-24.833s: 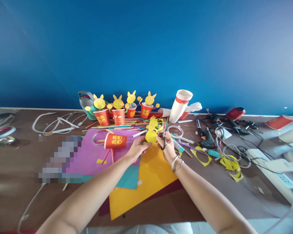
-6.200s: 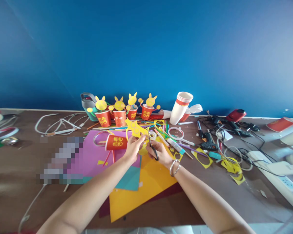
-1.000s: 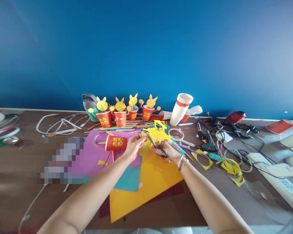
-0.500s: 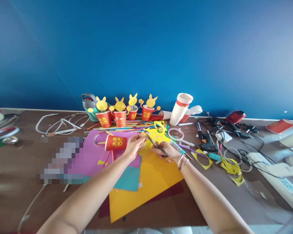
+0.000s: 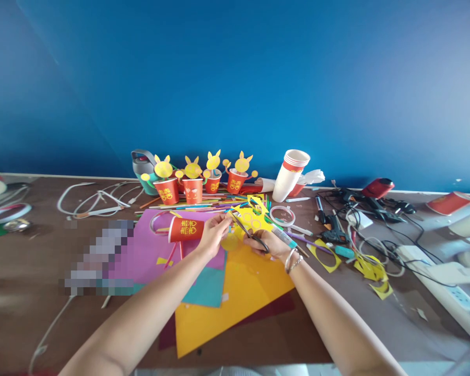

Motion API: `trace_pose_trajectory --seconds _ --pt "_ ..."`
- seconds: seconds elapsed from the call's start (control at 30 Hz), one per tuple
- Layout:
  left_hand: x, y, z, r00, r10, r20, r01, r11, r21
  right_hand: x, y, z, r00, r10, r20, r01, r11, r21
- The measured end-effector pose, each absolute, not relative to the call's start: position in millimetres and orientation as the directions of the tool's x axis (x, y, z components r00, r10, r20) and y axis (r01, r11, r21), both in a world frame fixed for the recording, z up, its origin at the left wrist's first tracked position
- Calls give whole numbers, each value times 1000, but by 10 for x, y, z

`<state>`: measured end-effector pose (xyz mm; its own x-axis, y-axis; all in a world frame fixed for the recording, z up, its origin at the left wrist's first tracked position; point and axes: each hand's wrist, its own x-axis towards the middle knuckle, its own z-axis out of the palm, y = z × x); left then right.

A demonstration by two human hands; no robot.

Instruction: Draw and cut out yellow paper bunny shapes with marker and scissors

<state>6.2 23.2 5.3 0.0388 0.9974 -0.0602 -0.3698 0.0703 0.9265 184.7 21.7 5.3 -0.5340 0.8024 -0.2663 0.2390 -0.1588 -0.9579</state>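
Note:
My right hand (image 5: 264, 243) grips a pair of scissors (image 5: 245, 228) with dark handles, its blades pointing up and left. The blade tips meet the fingertips of my left hand (image 5: 216, 235), which pinches a small piece of yellow paper (image 5: 230, 215), largely covered by the fingers. Just left of that hand lies a red paper cup (image 5: 186, 230) on its side, with gold characters and pink strips sticking out below. Beneath the hands are a yellow paper circle (image 5: 230, 242) and a yellow sheet with cut-out rings (image 5: 254, 216). Orange-yellow paper (image 5: 238, 292) and purple paper (image 5: 141, 245) lie underneath.
Several red cups with yellow rabbit-eared figures (image 5: 166, 190) stand along the wall. A cup stack (image 5: 288, 177) leans right of them. Glue guns (image 5: 335, 230), cables and a power strip (image 5: 446, 290) crowd the right; a white cable (image 5: 97, 201) coils at left.
My left fingertips have moved slightly left and up with the small yellow paper. The scissor blades have shifted a little the same way; the cup and sheets look unchanged.

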Motion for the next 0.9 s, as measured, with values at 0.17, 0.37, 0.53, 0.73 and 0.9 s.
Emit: trace_pose_trajectory --seconds 0.17,0.37,0.53,0.73,0.9 --pt "57 236 54 40 997 -58 -366 69 928 1842 214 52 -533 803 -265 240 -157 -958" --pt "57 227 63 34 997 -65 -364 73 928 1836 210 55 -537 805 -252 227 -151 -962" --pt "57 227 58 39 997 -60 -364 70 929 1838 206 80 -545 793 -273 237 -167 -957" --pt "53 234 36 51 996 -73 -373 87 924 1846 216 37 -564 792 -232 222 -126 -967" --pt "67 223 47 55 994 -95 -368 109 923 1848 218 13 -555 794 -250 221 -149 -964"
